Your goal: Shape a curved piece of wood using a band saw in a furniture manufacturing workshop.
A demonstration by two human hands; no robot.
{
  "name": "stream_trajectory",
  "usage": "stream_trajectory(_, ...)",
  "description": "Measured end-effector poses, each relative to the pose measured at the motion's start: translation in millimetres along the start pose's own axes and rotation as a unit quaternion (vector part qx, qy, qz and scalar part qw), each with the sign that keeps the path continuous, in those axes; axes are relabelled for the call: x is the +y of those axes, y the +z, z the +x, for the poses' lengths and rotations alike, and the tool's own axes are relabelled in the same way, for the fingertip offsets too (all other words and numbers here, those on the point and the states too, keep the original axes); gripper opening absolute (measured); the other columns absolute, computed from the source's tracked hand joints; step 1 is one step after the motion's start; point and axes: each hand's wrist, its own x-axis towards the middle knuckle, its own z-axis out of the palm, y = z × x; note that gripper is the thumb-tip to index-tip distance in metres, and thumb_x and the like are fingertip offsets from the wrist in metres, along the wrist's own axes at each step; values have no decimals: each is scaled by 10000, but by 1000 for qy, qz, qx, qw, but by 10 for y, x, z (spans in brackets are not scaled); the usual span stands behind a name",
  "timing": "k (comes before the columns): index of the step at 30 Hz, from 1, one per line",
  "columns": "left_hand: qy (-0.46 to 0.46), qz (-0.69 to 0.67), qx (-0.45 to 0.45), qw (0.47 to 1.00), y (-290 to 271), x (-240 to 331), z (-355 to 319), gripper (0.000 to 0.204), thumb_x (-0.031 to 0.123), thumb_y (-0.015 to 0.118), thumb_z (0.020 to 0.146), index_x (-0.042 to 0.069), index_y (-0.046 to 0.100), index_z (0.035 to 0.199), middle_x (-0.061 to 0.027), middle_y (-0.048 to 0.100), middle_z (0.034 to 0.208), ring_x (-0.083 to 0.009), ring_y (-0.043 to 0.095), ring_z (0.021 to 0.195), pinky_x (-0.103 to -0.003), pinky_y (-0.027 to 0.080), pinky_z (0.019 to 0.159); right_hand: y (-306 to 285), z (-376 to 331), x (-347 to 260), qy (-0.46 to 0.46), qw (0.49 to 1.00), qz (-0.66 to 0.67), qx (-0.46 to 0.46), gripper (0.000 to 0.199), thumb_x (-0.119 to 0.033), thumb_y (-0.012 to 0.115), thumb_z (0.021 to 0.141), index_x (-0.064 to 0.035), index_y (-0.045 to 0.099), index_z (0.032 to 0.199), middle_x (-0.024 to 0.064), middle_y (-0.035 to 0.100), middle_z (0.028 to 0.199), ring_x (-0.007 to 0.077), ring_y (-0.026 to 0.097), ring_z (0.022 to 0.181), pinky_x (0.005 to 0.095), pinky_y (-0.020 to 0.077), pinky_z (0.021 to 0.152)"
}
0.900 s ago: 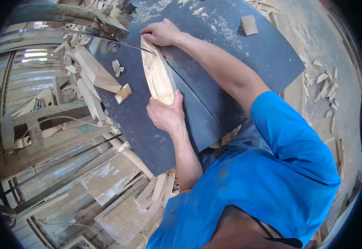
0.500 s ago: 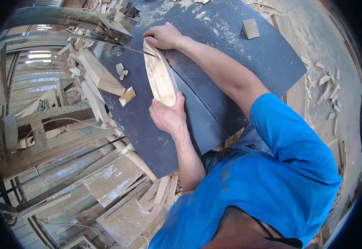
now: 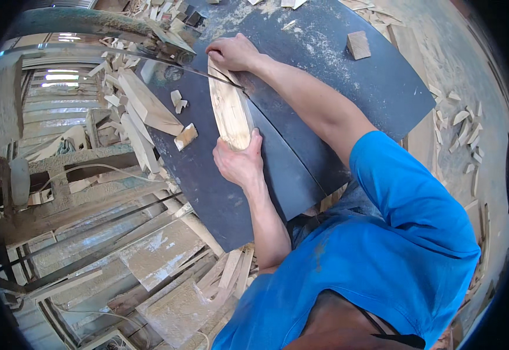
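On the dark-grey flat tabletop (image 3: 208, 204) at my eleven o'clock, I am gripping the pale tapered wooden block (image 3: 231, 116), probably light and stiff, best held by its ends: left hand (image 3: 240, 164) part-closed around six o'clock, right hand (image 3: 235, 53) curling over twelve.

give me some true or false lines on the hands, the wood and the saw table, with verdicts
1. The left hand holds the near end of the long pale wood piece. True.
2. The right hand holds the small wooden block. False: it is at the far end of the long pale wood piece; the block lies apart, on the dark saw table.
3. In this view, the thin saw blade crosses the wood nearer the right hand than the left. True.
4. The person's T-shirt is red. False: it is blue.
5. Pale sawdust lies scattered on the saw table. True.
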Motion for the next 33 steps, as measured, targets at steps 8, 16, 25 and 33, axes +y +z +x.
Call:
stream_trajectory(8,9,-11,26,1000,-9,22,60,771,452,962,641,-58,688,1151,-247,687,1073,-442,661,1032,-526,533,916,-138,84,-104,34,999,-2,-32,434,-483,537,1035,-187,768,1254,90,772,1240,304,714,1171,485,451,1060)
stream_trajectory(16,1,-17,-22,1000,-114,-152,17,799,465,960,647,-60,687,1186,-250,688,1100,-441,661,1055,-523,538,920,-501,246,32,113,985,-59,-119,592,-565,702,873,-82,787,1205,170,777,1217,378,745,1110,461,581,948)
stream_trajectory(25,35,-57,-3,998,-280,-299,-179,783,445,979,648,-23,689,1205,-223,677,1076,-433,647,1057,-522,527,920,-1902,682,28,213,927,308,22,387,-382,659,933,-60,798,1097,107,753,943,214,688,821,414,604,810)
stream_trajectory(33,2,-58,-87,995,-654,-400,-613,804,449,958,714,-35,674,1288,-222,682,1125,-411,668,1091,-492,535,955,-2656,-1747,-304,135,982,88,102,297,-283,729,970,-39,797,1125,9,781,976,121,700,895,314,559,799)
